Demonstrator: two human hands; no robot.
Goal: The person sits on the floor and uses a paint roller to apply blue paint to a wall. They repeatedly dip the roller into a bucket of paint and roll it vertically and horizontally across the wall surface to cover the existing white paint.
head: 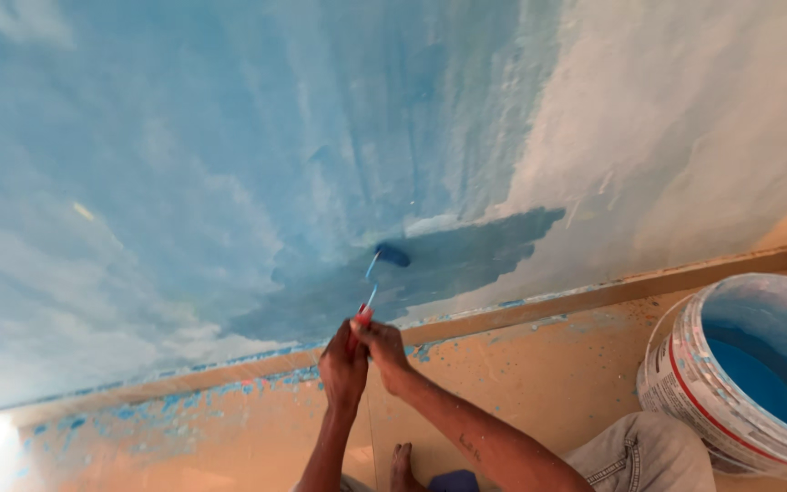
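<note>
— Two hands on one tool: the left hand (342, 363) and the right hand (382, 346) are both closed round the red grip of a small paint roller (392, 256); the fingers look fully curled, with nothing else in either hand.

— Where is the roller itself?

— Pressed against the wall (184, 164), low down, just above the skirting strip (594, 296); its blue sleeve sits at the upper end of a thin bent frame, inside a dark wet patch (448, 260) of fresh blue.

— How much of the wall looks covered?

— By my reading, a good part but not all; the left and middle show streaky, paler blue, apparently a drier coat with white showing through; the wet patch is small and reaches rightward; beyond it, to the right, the plaster is whitish and seems unpainted (685, 137); so I judge the lower right and the whole right side are left, and the thin areas may want another pass.

— And around the person?

— A white bucket (685, 383) stands at the right, near the knee in grey trousers (639, 451), with blue paint (758, 383) pooled in its bottom; the tan floor (521, 364) is speckled with blue drips, thickest along the skirting; a bare foot (401, 465) shows between the forearms.
</note>
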